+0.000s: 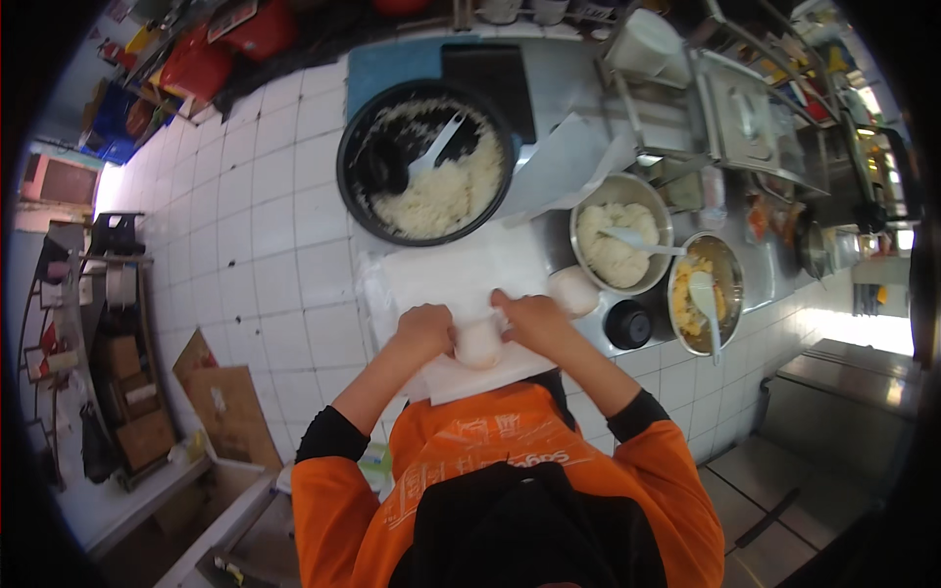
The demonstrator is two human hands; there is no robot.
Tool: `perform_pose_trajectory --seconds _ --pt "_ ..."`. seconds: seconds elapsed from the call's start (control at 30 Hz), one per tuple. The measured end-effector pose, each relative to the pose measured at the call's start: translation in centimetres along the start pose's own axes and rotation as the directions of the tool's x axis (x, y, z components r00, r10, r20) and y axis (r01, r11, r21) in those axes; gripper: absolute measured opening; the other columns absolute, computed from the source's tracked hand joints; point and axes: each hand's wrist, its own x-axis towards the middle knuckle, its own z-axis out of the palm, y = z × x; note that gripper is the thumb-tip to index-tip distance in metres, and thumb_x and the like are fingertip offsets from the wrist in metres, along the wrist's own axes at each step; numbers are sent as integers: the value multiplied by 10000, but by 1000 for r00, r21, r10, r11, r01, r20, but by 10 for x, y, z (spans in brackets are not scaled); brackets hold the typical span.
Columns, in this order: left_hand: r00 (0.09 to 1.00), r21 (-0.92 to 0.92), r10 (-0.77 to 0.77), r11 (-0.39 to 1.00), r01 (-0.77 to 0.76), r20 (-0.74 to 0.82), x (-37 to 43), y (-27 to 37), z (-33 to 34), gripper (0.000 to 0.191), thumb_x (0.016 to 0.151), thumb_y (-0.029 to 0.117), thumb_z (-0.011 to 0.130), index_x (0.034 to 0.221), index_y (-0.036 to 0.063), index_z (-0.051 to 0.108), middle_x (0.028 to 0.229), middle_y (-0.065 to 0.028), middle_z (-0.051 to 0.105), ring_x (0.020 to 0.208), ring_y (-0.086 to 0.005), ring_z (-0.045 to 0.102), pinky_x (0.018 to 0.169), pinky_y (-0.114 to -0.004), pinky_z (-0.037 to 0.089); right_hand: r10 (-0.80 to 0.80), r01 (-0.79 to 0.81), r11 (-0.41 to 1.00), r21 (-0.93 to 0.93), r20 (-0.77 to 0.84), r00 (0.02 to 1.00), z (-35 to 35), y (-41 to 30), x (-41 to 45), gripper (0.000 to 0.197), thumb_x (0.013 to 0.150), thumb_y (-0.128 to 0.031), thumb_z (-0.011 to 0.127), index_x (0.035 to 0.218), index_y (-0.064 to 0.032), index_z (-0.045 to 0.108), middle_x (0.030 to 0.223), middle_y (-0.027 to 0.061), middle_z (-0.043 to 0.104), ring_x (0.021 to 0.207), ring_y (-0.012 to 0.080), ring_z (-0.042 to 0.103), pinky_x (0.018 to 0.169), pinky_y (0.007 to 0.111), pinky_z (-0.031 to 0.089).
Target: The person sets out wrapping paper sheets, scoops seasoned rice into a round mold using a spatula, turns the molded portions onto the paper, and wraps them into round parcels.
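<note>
A rounded white packet point(478, 347), seemingly wrapped in thin paper or film, lies on a stack of white sheets point(463, 272) at the near edge of the counter. My left hand point(426, 331) grips its left side with fingers curled in. On the other side, my right hand point(535, 321) pinches the packet, one digit pointing forward over the sheets. What is inside the packet is hidden. Just beyond my right wrist rests another rounded white bundle point(573, 292).
Ahead stands a black pot point(349, 187) of rice with a white paddle point(438, 147). To the right are a steel bowl point(665, 209) of white rice, a steel bowl point(735, 294) of yellow food, and a small black bowl point(628, 324). A lidded steel pan point(742, 125) sits farther back.
</note>
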Motion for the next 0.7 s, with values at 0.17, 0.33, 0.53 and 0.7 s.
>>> perform_pose_trajectory --seconds 0.17,0.33,0.53,0.7 --pt "817 795 446 606 24 -365 43 -6 48 178 676 184 720 842 130 687 959 -77 653 984 -212 583 1004 -358 313 -251 258 940 -224 60 966 15 6 28 224 699 -153 682 914 -136 620 775 67 634 753 275 641 661 412 492" --pt "742 541 639 705 -459 -203 39 -26 38 187 647 113 718 802 63 625 932 -124 639 927 -300 610 831 -400 467 -173 184 973 -138 87 981 16 11 0 132 732 -145 651 844 -113 589 821 50 572 781 238 639 645 376 517" --pt "813 335 503 851 -405 -294 13 -34 31 294 649 58 698 905 1 564 788 -188 618 852 -391 605 765 -462 488 50 -43 999 32 -263 963 54 -18 -41 204 824 -95 517 1017 -42 475 912 125 548 765 313 631 653 434 516" --pt "699 218 471 879 -425 -539 -11 -23 54 163 686 8 648 813 -1 546 717 -170 567 824 -384 588 710 -461 470 184 -99 955 279 -299 936 86 -18 -69 255 825 -21 481 1077 -8 448 1046 214 494 928 376 586 775 445 488"
